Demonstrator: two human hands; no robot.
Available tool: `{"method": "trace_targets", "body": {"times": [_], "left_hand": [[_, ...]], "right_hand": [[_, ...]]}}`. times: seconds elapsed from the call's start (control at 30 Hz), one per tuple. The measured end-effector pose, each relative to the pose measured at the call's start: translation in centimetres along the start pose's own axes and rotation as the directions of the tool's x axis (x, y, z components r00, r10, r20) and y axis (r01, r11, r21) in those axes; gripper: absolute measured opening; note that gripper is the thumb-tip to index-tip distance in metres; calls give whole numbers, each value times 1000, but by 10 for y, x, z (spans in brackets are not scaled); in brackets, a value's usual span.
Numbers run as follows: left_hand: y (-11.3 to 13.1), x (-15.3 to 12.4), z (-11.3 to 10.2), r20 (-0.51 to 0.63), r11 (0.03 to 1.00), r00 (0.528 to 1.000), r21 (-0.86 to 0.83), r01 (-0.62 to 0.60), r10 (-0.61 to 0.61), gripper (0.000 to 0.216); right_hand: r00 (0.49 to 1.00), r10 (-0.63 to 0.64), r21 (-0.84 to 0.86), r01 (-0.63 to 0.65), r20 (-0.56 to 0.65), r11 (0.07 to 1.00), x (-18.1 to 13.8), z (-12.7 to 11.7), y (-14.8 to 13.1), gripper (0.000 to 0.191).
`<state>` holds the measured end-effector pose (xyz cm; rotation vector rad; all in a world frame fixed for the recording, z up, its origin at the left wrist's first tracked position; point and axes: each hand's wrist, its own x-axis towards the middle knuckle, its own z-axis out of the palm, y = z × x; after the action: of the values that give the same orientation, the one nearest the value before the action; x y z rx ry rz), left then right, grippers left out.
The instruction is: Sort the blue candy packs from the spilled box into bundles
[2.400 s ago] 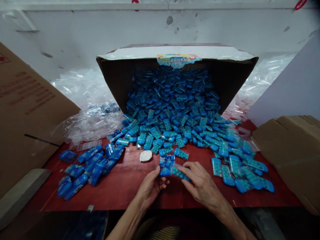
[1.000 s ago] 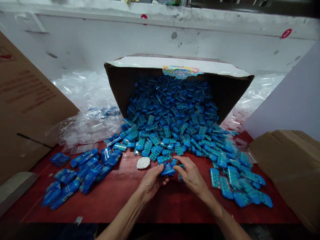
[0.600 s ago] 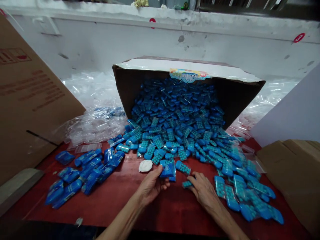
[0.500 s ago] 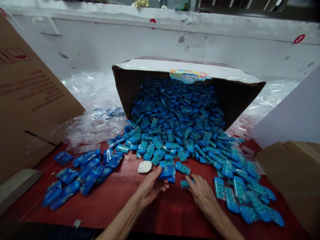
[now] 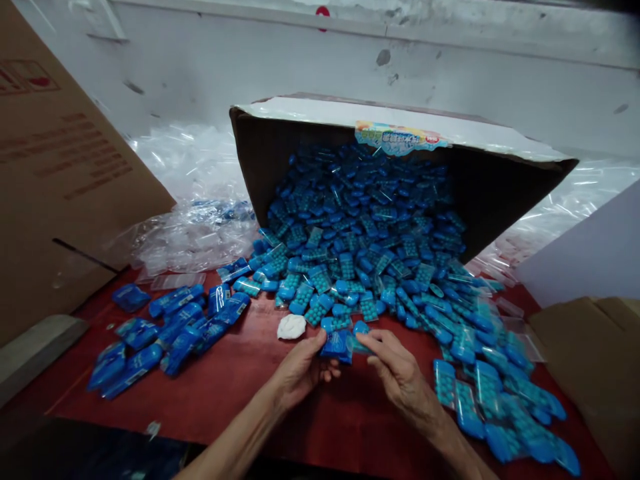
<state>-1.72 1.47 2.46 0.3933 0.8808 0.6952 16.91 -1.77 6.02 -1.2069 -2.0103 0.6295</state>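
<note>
My left hand (image 5: 304,371) is closed on a small blue printed packet (image 5: 336,346), pinched between thumb and fingers above the red tabletop. Close against the packet's right side, my right hand (image 5: 400,373) pinches a small blue-capped clear case (image 5: 358,345) by its end. The fingers partly cover that case, and I cannot tell whether it is inside the packet's mouth. Just behind both hands, many similar cases filled with teal balls (image 5: 345,267) spill out of a tipped cardboard box (image 5: 505,193). A crumpled white wad (image 5: 291,327) lies left of the packet.
Several filled blue packets (image 5: 183,333) are piled at the left on the red tabletop (image 5: 220,393). More cases (image 5: 485,393) lie at the right, beside a brown carton (image 5: 585,360). A tall cardboard box (image 5: 75,160) and clear plastic bags (image 5: 195,247) stand on the left.
My right hand has picked a case up off the table and moved it left against the packet. My left hand keeps hold of the packet. The view has tilted down slightly.
</note>
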Motion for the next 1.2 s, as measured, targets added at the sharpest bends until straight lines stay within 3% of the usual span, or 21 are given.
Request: {"method": "trace_targets", "body": {"times": [0.3, 0.77, 1.2], "left_hand": [[2, -2, -4, 10, 1000, 1000, 17, -3, 3, 30], [0, -4, -11, 49, 988, 991, 94, -125, 121, 31], [-2, -13, -7, 83, 988, 989, 83, -128, 121, 32]], "right_hand": [[997, -46, -175, 55, 55, 983, 1, -5, 2, 33], [998, -63, -171, 64, 16, 983, -2, -3, -7, 32], [996, -82, -228, 87, 32, 970, -9, 1, -18, 33]]}}
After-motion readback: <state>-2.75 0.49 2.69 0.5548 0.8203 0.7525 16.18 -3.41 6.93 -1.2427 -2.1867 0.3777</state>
